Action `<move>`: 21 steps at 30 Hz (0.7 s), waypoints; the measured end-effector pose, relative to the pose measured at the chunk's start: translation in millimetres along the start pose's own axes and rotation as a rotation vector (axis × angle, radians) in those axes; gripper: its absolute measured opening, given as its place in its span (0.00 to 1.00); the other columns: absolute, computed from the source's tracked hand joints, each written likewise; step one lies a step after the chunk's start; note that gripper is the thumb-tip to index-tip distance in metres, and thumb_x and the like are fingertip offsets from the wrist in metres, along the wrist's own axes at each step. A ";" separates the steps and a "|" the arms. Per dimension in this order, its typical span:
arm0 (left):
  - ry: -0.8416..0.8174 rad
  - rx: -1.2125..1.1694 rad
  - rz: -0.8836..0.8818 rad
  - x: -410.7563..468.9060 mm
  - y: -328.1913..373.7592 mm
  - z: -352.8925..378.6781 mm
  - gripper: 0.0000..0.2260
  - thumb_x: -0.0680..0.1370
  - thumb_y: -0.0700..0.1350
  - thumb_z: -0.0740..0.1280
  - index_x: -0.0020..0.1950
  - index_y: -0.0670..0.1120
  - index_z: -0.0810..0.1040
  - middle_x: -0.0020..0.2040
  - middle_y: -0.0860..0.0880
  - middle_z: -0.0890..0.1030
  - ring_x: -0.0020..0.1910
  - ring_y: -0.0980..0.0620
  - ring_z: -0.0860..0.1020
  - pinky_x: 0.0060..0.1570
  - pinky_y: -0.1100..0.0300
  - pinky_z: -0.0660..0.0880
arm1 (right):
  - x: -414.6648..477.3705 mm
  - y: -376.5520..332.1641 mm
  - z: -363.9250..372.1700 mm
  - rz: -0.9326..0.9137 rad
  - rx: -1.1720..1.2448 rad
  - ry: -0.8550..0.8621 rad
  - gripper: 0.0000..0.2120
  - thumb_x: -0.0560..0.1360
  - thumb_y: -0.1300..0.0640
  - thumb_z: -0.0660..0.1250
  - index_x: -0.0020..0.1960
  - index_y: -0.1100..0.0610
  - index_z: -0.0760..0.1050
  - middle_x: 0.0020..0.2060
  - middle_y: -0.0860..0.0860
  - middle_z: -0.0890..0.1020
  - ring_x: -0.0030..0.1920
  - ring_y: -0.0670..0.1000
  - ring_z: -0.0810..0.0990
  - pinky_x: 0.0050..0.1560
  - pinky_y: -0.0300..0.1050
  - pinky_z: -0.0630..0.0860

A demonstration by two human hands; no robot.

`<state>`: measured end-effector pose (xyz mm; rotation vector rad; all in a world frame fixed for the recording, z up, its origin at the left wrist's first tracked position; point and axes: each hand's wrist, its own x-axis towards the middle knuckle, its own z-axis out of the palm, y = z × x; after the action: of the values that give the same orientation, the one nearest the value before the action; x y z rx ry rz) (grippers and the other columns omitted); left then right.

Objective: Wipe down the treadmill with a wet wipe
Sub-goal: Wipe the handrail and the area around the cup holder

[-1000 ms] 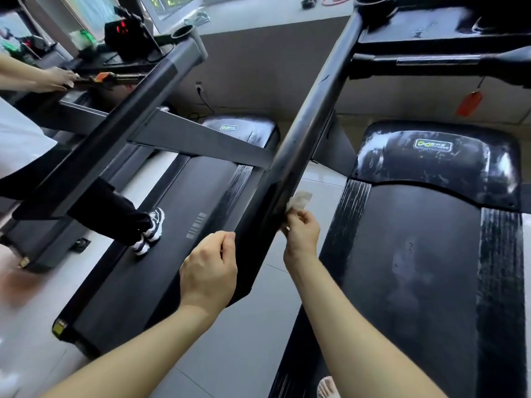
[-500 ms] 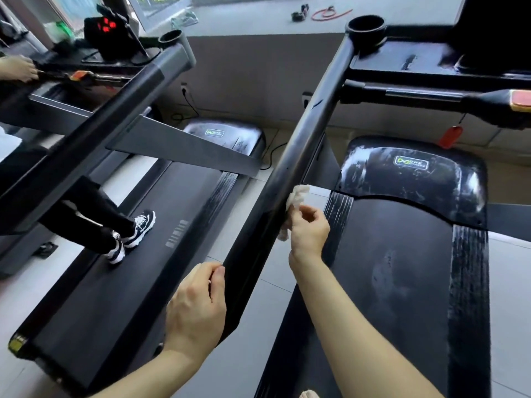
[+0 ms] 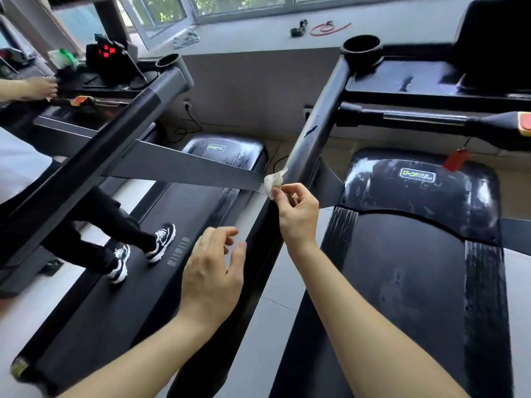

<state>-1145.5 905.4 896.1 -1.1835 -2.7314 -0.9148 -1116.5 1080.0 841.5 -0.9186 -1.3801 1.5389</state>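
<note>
My left hand (image 3: 212,277) now off the treadmill post (image 3: 313,139), fingers loose, my right hand (image 3: 297,211) higher, pinching the wipe (image 3: 271,182) against it

Daylight comes through windows (image 3: 235,4) above a pale ledge (image 3: 258,38), where a red cord (image 3: 330,27) lies. Below it runs a grey wall (image 3: 253,90) with a socket (image 3: 186,105) and a black cable (image 3: 200,124) plugged in. The floor (image 3: 275,297) is pale tile.

White wipe (image 3: 271,182), black treadmill (image 3: 402,282) with streaked edges, red tag (image 3: 455,160).
</note>
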 end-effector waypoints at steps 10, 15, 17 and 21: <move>-0.031 -0.010 -0.026 65.7 17.5 52.8 0.15 0.81 0.55 0.58 0.60 0.49 0.76 0.49 0.54 0.76 0.51 0.55 0.72 0.55 0.55 0.69 | -101.8 22.0 -34.2 -0.012 0.019 -0.198 0.14 0.81 0.70 0.61 0.45 0.51 0.71 0.40 0.44 0.78 0.37 0.51 0.76 0.39 0.54 0.75; -0.058 0.118 0.030 65.4 17.0 57.9 0.15 0.81 0.56 0.57 0.59 0.48 0.75 0.48 0.53 0.74 0.50 0.52 0.72 0.55 0.53 0.68 | 23.4 28.1 -25.9 0.100 -0.021 0.101 0.06 0.79 0.66 0.64 0.48 0.56 0.73 0.37 0.45 0.79 0.38 0.46 0.77 0.42 0.44 0.76; -0.071 0.164 0.076 67.0 18.1 60.2 0.16 0.81 0.57 0.57 0.59 0.49 0.74 0.49 0.53 0.74 0.50 0.50 0.73 0.54 0.50 0.69 | 25.6 32.8 -22.2 0.123 -0.006 0.139 0.08 0.79 0.67 0.63 0.49 0.56 0.74 0.38 0.45 0.80 0.39 0.45 0.78 0.43 0.41 0.75; -0.095 0.156 0.057 69.0 15.5 62.0 0.16 0.80 0.59 0.56 0.59 0.50 0.73 0.50 0.53 0.73 0.52 0.49 0.73 0.56 0.50 0.69 | -64.0 44.1 -18.8 0.253 0.112 0.046 0.13 0.77 0.69 0.60 0.47 0.51 0.74 0.36 0.47 0.78 0.36 0.49 0.77 0.40 0.49 0.77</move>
<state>-1171.7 991.8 869.7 -1.2990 -2.7647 -0.6418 -1080.9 1026.1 794.3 -1.0840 -1.1666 1.7525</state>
